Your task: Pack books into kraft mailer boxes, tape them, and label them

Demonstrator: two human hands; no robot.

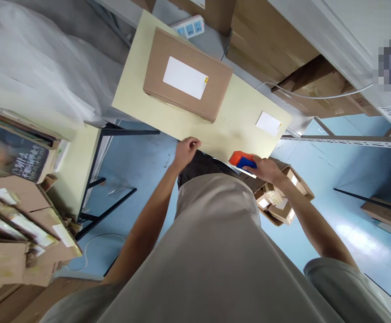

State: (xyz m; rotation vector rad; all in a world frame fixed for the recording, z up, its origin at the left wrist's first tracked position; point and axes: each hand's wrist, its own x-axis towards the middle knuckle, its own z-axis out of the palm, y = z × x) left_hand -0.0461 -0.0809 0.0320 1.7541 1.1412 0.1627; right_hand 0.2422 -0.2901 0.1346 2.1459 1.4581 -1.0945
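Note:
My right hand is closed around an orange and blue tape dispenser at the near edge of the pale yellow table. My left hand is curled with thumb and fingertips together at the same edge, farther left; anything inside that pinch is too small to make out. A closed brown cardboard box lies on the table beyond my left hand, with a white label on top. To the right, a separate white label lies flat on the tabletop.
An open carton with packaging scraps stands on the floor at right. Several flattened cartons lean at lower left, near a side table with books. A power strip and large boxes sit behind the table.

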